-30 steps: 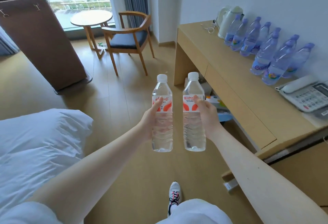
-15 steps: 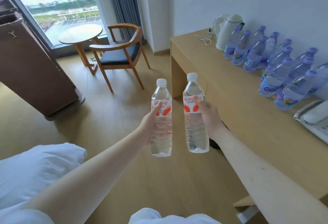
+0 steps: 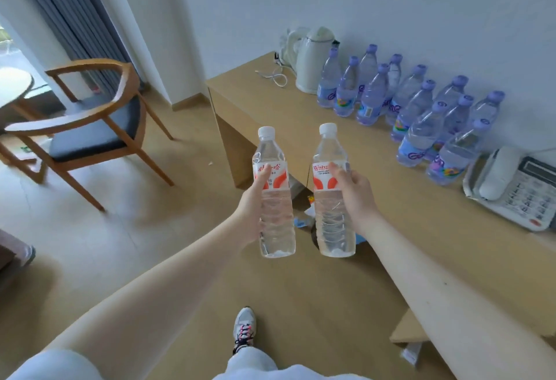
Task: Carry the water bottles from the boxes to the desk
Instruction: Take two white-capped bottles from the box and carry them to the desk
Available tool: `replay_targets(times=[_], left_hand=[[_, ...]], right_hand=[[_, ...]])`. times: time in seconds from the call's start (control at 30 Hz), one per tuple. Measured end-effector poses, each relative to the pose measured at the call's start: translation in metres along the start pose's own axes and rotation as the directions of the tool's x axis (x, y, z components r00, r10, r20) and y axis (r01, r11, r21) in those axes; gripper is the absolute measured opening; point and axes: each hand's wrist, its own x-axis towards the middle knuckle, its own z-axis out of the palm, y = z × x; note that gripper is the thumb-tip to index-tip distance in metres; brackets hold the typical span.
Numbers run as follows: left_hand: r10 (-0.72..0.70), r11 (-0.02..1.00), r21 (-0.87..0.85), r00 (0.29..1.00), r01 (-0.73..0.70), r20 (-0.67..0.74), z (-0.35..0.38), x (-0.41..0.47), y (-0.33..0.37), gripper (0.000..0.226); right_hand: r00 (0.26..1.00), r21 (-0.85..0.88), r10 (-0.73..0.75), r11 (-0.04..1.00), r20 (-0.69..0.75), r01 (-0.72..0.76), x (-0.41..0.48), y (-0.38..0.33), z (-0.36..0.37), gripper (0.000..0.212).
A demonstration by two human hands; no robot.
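Chair [image 3: 90, 127] sits well left of the desk [image 3: 406, 214]. My left hand [image 3: 248, 205] is wrapped round the left bottle [image 3: 278, 214], and the right bottle [image 3: 331, 220] is clasped in my right hand [image 3: 358, 196]. Both are upright, side by side and apart, in the air off the desk's front edge. Purple-cap bottles [image 3: 415, 109] stand along the desk's back, phone [image 3: 517, 187] at its right end.
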Motion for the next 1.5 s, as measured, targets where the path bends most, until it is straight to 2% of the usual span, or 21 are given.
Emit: replay_targets(times=[0.07,0.2,0.27,0.57,0.8,0.97,1.03,1.23,1.4,1.5], left_hand=[[-0.014,1.000,0.026,0.999,0.013,0.034,-0.010,0.018,0.027,0.094],[0.023,0.995,0.092,0.999,-0.026,0.040,-0.027,0.052,0.084,0.059],[0.025,0.990,0.139,0.998,-0.031,0.051,-0.031,0.068,0.103,0.049],[-0.097,0.962,0.265,0.988,0.062,0.121,-0.017,0.120,0.126,0.069],[-0.096,0.933,0.358,0.982,0.032,0.162,0.039,0.145,0.147,0.066],[-0.030,0.920,0.389,0.983,-0.043,0.179,0.088,0.172,0.168,0.095],[-0.019,0.923,0.380,0.981,-0.056,0.191,0.106,0.181,0.175,0.087],[0.060,0.883,0.446,0.977,-0.147,0.202,0.149,0.207,0.189,0.039],[0.120,0.866,0.443,0.956,-0.232,0.267,0.168,0.236,0.198,0.029],[0.162,0.793,0.513,0.926,-0.327,0.340,0.178,0.262,0.210,0.047]], right_hand=[[0.998,0.015,0.008,1.000,-0.060,-0.007,0.015,-0.008,0.018,0.036],[0.986,0.064,0.019,0.998,-0.163,-0.009,0.042,-0.025,0.056,0.032],[0.979,0.067,0.021,0.998,-0.202,-0.008,0.053,-0.030,0.072,0.031],[0.928,0.094,0.091,0.994,-0.362,-0.061,0.096,-0.039,0.078,0.032],[0.916,0.040,0.016,0.999,-0.400,0.000,0.135,-0.055,0.037,0.021],[0.911,0.071,-0.029,0.995,-0.412,0.064,0.169,-0.069,0.001,0.015],[0.900,0.059,-0.057,0.994,-0.431,0.091,0.182,-0.074,-0.014,0.018],[0.859,0.044,-0.089,0.991,-0.504,0.129,0.217,-0.079,-0.045,0.027],[0.805,0.010,-0.118,0.988,-0.581,0.152,0.239,-0.079,-0.056,0.036],[0.770,0.002,-0.110,0.990,-0.628,0.143,0.257,-0.084,-0.058,0.043]])
